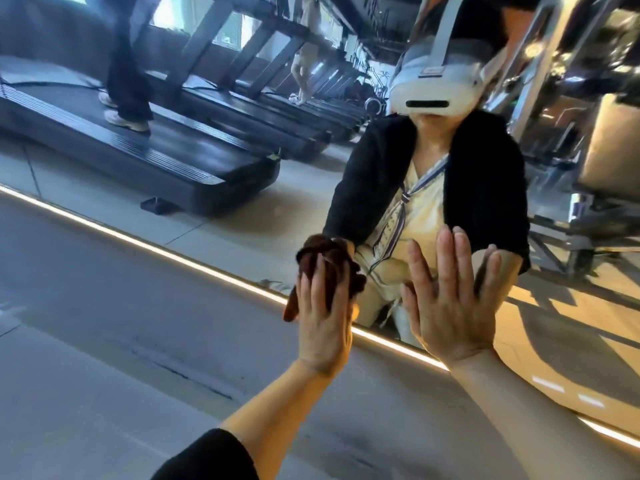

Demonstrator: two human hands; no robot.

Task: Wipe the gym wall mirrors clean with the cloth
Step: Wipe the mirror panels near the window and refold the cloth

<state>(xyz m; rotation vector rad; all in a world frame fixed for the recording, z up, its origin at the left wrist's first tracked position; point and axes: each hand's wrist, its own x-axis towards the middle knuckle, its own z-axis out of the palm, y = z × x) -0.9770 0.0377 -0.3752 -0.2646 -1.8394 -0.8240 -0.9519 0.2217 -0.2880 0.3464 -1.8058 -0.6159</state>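
- Already the left hand [322, 317] pressed the bunched brown cloth [325, 268] to the mirror [242, 209], low near its lit bottom edge.
- Beside it, the right hand [450, 306] lay flat, fingers spread, on the glass.
- Risk: that bare palm would likely leave smudges; the cloth could slip.

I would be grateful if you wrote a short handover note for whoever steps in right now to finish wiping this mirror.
Left hand: presses a bunched brown cloth against the mirror, low down, just above the lit strip along its bottom edge.
Right hand: empty, fingers straight and spread, palm flat on the glass beside the cloth.
Done: cannot tell from the picture how much glass has been wiped; no clear wipe marks show.
Left: carry the cloth up and across the rest of the mirror, then wipe where the right palm rests, since it may leave prints.
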